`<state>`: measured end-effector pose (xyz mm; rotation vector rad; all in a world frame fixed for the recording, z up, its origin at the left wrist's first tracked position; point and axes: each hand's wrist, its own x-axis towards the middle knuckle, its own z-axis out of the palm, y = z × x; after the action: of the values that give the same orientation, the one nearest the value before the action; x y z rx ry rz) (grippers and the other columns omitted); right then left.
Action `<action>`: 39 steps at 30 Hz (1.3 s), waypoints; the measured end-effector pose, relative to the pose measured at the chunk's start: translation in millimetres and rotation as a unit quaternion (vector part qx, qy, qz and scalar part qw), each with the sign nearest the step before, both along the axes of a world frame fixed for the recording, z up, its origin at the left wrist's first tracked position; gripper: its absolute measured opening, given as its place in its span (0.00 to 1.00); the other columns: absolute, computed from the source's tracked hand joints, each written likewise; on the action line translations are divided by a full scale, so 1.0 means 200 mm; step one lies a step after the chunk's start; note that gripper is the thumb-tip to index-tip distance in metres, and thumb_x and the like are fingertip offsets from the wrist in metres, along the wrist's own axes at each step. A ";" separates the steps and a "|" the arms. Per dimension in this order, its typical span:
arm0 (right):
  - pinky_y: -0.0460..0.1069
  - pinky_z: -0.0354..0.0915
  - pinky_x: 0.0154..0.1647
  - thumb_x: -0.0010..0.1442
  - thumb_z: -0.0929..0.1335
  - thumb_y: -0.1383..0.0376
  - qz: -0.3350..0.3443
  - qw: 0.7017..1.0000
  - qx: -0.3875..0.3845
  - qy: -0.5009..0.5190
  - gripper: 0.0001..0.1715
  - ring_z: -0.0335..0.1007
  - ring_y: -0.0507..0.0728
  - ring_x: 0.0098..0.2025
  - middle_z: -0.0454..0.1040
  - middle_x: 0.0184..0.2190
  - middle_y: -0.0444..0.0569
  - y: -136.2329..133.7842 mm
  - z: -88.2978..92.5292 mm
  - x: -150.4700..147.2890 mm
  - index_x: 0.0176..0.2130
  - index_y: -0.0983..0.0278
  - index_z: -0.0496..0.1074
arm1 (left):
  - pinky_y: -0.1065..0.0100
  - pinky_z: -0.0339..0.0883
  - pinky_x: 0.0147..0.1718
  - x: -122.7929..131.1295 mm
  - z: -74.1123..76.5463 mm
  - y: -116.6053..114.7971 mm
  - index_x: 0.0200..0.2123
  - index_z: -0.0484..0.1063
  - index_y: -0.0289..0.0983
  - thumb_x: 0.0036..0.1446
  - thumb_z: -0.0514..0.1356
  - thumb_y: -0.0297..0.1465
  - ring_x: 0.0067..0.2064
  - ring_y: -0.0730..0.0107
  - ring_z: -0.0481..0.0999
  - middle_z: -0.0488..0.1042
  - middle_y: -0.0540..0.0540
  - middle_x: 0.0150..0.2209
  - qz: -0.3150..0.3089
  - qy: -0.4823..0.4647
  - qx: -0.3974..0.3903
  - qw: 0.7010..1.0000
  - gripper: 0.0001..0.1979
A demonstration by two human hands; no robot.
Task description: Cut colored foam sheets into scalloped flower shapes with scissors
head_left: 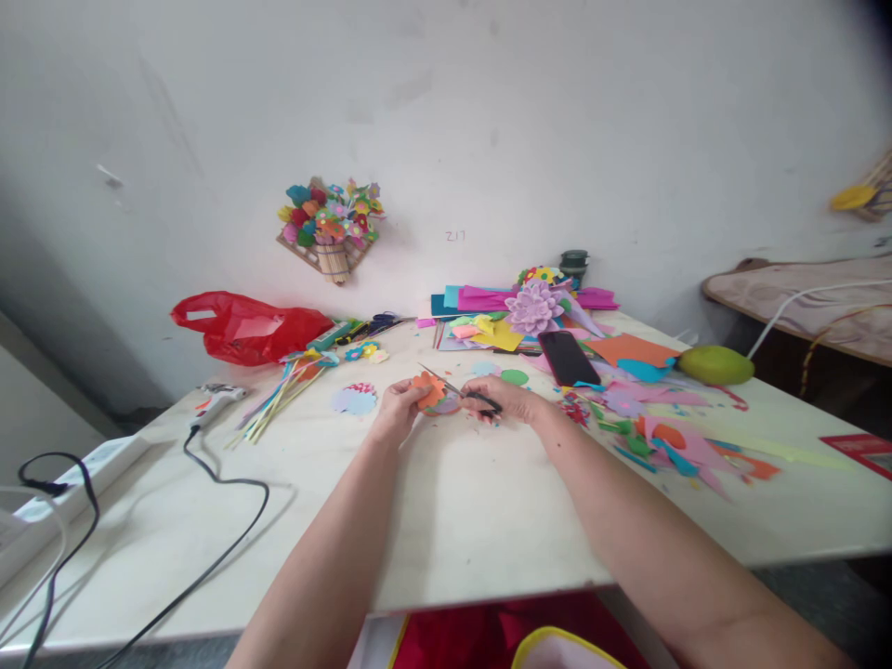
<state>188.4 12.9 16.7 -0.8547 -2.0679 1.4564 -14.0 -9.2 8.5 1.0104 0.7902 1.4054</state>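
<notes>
My left hand [397, 406] is closed round an orange paper flower [428, 388] with a pink and grey piece under it, held just above the white table [452, 502]. My right hand [505, 400] grips black-handled scissors [468, 394]. Their blades point left and up into the flower's edge. Both forearms reach in from the bottom of the view.
A glue gun [217, 400] with a black cord lies at the left, beside coloured sticks [279, 400] and a red plastic bag [247, 327]. A black phone [566, 358], a purple paper flower [533, 308], paper sheets and scraps [669, 437] crowd the right. A green fruit [715, 365] sits far right.
</notes>
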 end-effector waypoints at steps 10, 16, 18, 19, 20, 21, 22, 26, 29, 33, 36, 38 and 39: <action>0.41 0.48 0.13 0.51 0.66 0.60 0.001 1.000 0.004 -0.002 0.11 0.58 0.45 0.15 0.67 0.19 0.41 -0.01 0.01 0.01 0.26 0.66 0.64 | 0.66 0.68 0.33 0.00 -0.01 0.00 0.24 0.77 0.32 0.32 0.70 0.28 0.28 0.66 0.76 0.78 0.43 0.26 0.004 0.000 0.001 1.000 0.11; 0.42 0.48 0.12 0.50 0.66 0.59 0.001 1.000 -0.013 0.007 0.12 0.55 0.45 0.13 0.63 0.16 0.39 0.00 0.01 0.00 0.25 0.65 0.65 | 0.66 0.68 0.34 0.00 0.00 0.00 0.24 0.77 0.32 0.32 0.70 0.28 0.28 0.67 0.76 0.78 0.42 0.26 0.003 -0.003 0.000 1.000 0.10; 0.42 0.48 0.13 0.51 0.67 0.59 -0.004 1.000 -0.015 0.006 0.12 0.55 0.45 0.13 0.62 0.15 0.39 0.00 0.01 0.00 0.25 0.65 0.65 | 0.66 0.68 0.34 0.00 0.01 0.00 0.24 0.77 0.32 0.32 0.70 0.27 0.28 0.67 0.76 0.78 0.42 0.26 0.004 -0.003 -0.001 1.000 0.10; 0.42 0.48 0.13 0.51 0.67 0.58 -0.007 1.000 -0.017 0.006 0.13 0.55 0.45 0.13 0.62 0.15 0.39 0.00 0.01 0.00 0.25 0.65 0.65 | 0.66 0.68 0.34 0.00 0.01 0.00 0.24 0.77 0.31 0.32 0.70 0.27 0.27 0.67 0.76 0.78 0.42 0.26 0.004 -0.003 -0.001 1.000 0.10; 0.42 0.48 0.13 0.51 0.67 0.58 -0.009 1.000 -0.020 0.005 0.13 0.55 0.45 0.13 0.61 0.15 0.39 0.00 0.01 0.00 0.25 0.65 0.65 | 0.66 0.68 0.33 0.00 0.01 0.00 0.24 0.77 0.31 0.32 0.70 0.27 0.27 0.68 0.76 0.78 0.42 0.26 0.005 -0.002 -0.001 1.000 0.10; 0.42 0.49 0.13 0.51 0.67 0.58 -0.009 1.000 -0.023 0.005 0.13 0.56 0.46 0.14 0.61 0.14 0.39 0.00 0.01 0.00 0.25 0.65 0.65 | 0.66 0.67 0.33 0.00 0.01 0.00 0.24 0.77 0.31 0.32 0.70 0.27 0.27 0.68 0.76 0.78 0.43 0.26 0.005 -0.001 -0.001 1.000 0.10; 0.42 0.49 0.13 0.51 0.67 0.58 -0.008 1.000 -0.026 0.006 0.13 0.56 0.46 0.14 0.61 0.14 0.39 0.00 0.00 0.00 0.25 0.65 0.65 | 0.66 0.67 0.33 0.00 0.01 0.00 0.24 0.77 0.31 0.32 0.70 0.27 0.27 0.68 0.75 0.78 0.43 0.26 0.006 0.001 -0.001 1.000 0.10; 0.42 0.50 0.13 0.52 0.66 0.58 -0.004 0.999 -0.036 0.010 0.13 0.54 0.46 0.13 0.59 0.14 0.38 0.01 0.00 0.00 0.25 0.65 0.66 | 0.67 0.68 0.33 0.00 0.01 -0.01 0.24 0.77 0.31 0.33 0.69 0.28 0.27 0.68 0.76 0.78 0.43 0.26 0.010 0.005 -0.003 1.000 0.10; 0.42 0.51 0.14 0.52 0.66 0.58 -0.005 0.999 -0.040 0.012 0.13 0.54 0.46 0.14 0.60 0.14 0.38 0.01 0.00 0.00 0.25 0.65 0.66 | 0.66 0.68 0.34 0.00 0.02 -0.01 0.26 0.78 0.31 0.33 0.69 0.28 0.28 0.67 0.76 0.78 0.42 0.27 0.009 0.005 -0.006 1.000 0.11; 0.43 0.52 0.14 0.52 0.67 0.58 -0.008 0.999 -0.042 0.022 0.13 0.55 0.46 0.14 0.61 0.14 0.39 0.01 0.00 0.00 0.25 0.66 0.67 | 0.65 0.68 0.34 0.00 0.01 -0.01 0.25 0.77 0.30 0.33 0.68 0.28 0.28 0.66 0.76 0.78 0.41 0.26 0.021 0.003 -0.012 1.000 0.11; 0.43 0.52 0.14 0.51 0.67 0.57 -0.007 0.999 -0.045 0.026 0.14 0.56 0.47 0.15 0.59 0.14 0.38 0.01 0.00 0.00 0.25 0.66 0.67 | 0.66 0.69 0.33 0.00 0.01 0.00 0.25 0.77 0.30 0.33 0.68 0.28 0.28 0.66 0.76 0.78 0.42 0.25 0.025 0.002 -0.013 1.000 0.11; 0.42 0.52 0.14 0.51 0.67 0.57 -0.008 0.998 -0.047 0.029 0.14 0.55 0.46 0.15 0.59 0.13 0.38 0.01 0.00 -0.01 0.25 0.66 0.67 | 0.66 0.69 0.33 -0.01 0.00 0.00 0.25 0.77 0.30 0.32 0.68 0.28 0.28 0.67 0.76 0.78 0.42 0.26 0.025 0.002 -0.012 1.000 0.11; 0.42 0.51 0.14 0.51 0.67 0.57 -0.008 0.998 -0.048 0.030 0.14 0.55 0.46 0.14 0.59 0.13 0.38 0.01 0.00 -0.01 0.25 0.66 0.67 | 0.67 0.69 0.33 -0.01 0.00 0.00 0.25 0.78 0.30 0.32 0.69 0.28 0.28 0.67 0.76 0.78 0.42 0.26 0.025 0.002 -0.012 1.000 0.11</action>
<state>187.1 14.8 16.3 -0.8529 -1.9562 1.5640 -15.2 -9.3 9.3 0.9815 0.8391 1.4321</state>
